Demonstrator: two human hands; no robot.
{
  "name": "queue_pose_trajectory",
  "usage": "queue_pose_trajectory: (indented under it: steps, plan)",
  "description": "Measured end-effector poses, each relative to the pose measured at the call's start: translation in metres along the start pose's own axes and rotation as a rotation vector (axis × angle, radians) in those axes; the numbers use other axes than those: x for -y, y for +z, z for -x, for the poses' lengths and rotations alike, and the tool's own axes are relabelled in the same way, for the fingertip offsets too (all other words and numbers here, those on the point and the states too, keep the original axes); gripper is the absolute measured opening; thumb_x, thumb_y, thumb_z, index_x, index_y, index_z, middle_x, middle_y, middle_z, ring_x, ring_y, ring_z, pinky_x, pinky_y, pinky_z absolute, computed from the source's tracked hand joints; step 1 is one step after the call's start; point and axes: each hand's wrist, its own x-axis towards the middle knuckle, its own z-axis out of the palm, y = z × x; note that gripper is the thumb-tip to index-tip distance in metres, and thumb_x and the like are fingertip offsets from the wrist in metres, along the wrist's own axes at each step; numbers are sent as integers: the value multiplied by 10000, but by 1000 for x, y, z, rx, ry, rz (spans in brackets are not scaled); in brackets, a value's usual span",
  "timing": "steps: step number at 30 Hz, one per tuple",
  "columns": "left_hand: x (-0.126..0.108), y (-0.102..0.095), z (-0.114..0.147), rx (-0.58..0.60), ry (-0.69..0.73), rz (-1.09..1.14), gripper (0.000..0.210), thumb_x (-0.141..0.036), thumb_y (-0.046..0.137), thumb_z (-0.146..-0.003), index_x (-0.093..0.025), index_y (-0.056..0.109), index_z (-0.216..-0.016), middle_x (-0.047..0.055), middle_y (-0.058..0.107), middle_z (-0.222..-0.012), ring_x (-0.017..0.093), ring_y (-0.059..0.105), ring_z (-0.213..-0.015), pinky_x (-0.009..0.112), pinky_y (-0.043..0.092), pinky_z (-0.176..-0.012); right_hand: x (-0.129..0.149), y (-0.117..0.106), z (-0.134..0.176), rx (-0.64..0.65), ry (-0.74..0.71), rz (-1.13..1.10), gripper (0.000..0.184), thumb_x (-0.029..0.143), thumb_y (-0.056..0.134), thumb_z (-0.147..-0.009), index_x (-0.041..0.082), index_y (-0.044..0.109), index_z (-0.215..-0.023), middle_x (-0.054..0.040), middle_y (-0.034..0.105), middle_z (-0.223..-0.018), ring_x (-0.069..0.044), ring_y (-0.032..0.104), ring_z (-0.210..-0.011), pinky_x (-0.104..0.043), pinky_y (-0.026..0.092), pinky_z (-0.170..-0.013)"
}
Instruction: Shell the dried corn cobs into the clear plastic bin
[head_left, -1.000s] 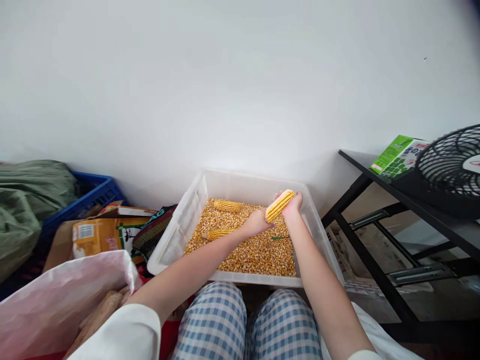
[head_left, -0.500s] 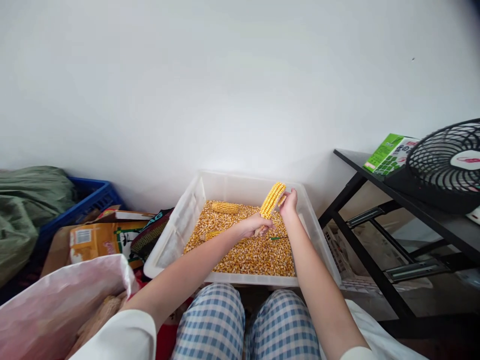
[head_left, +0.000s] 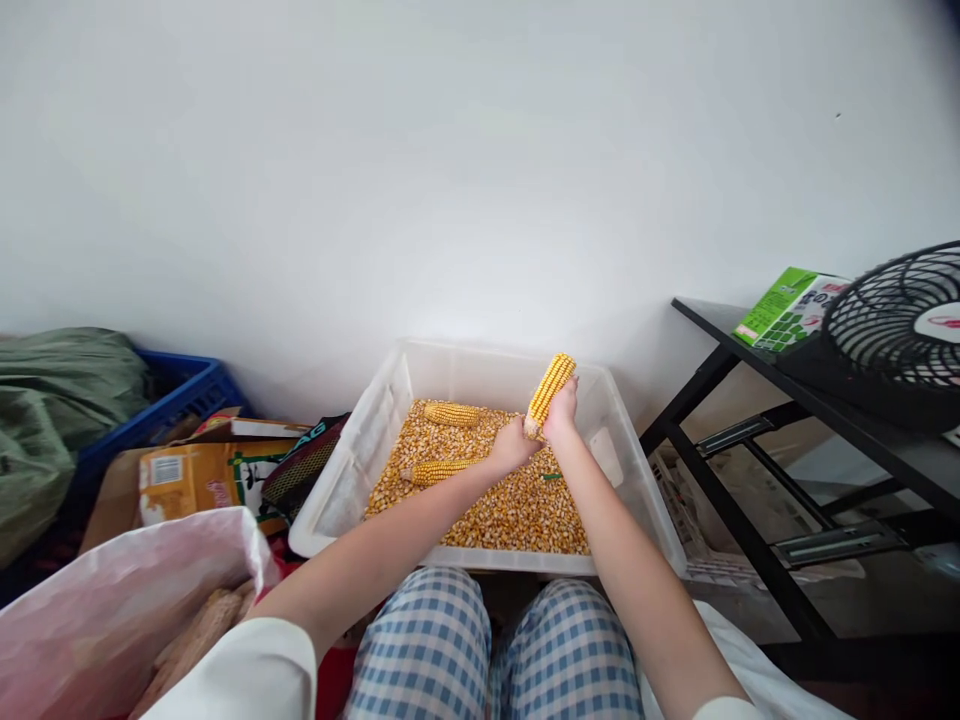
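Above loose kernels (head_left: 517, 525), both hands (head_left: 514, 444) (head_left: 562, 408) grip a corn cob (head_left: 553, 382)

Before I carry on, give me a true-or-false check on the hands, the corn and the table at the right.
1. The left hand and right hand are both on one raised cob. True.
2. The raised cob is stripped bare. False: rows of yellow kernels cover it.
3. Two other cobs lie in the tub. True.
4. A green-and-white box is beside the fan. True.
5. The fan stands on the floor. False: it is on the black table.
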Motion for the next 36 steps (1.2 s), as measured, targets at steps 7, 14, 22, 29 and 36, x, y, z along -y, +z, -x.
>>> queue_pose_trajectory:
  steps: [7, 14, 22, 29, 36]
  plan:
    - [-15, 1, 16, 134, -119, 197, 105, -169, 600, -637, -143, 513, -689, -67, 383, -416, 60, 360, -388, 175, 278, -391, 2, -1, 3, -16, 39, 61, 479, 611, 235, -791, 217, 481, -676, 36, 505, -455, -131, 496, -382, -253, 411, -369]
    - [-21, -4, 24, 438, -183, 405, 258, -210, 581, -641, -188, 334, -571, -106, 266, -342, 30, 200, -289, 179, 166, -325, -4, -16, -16, 39, -171, 111, 420, 517, 324, -813, 189, 469, -597, 61, 476, -457, -79, 444, -393, -186, 348, -372]
    - [-13, -24, 0, 283, -46, 177, 284, -312, 657, -621, -138, 499, -779, 16, 574, -670, 102, 555, -515, 191, 389, -443, 18, -11, -10, 251, 118, 81, 541, 583, 233, -817, 161, 547, -689, -7, 565, -530, -126, 524, -459, -225, 400, -409]
    - [-2, -19, -5, -179, 177, -502, 316, -377, 619, -662, -146, 576, -872, 111, 642, -862, 231, 608, -811, 263, 430, -674, 6, 0, 6, 83, 190, -165, 486, 468, 134, -821, 190, 484, -630, -10, 512, -437, -147, 510, -413, -288, 442, -438]
    - [-6, -5, 1, -246, 118, -613, 224, -250, 423, -789, -140, 586, -897, 130, 651, -852, 227, 612, -796, 278, 427, -686, 6, 6, 15, -82, 163, -142, 546, 538, 83, -808, 192, 472, -645, -19, 520, -441, -152, 535, -417, -290, 462, -429]
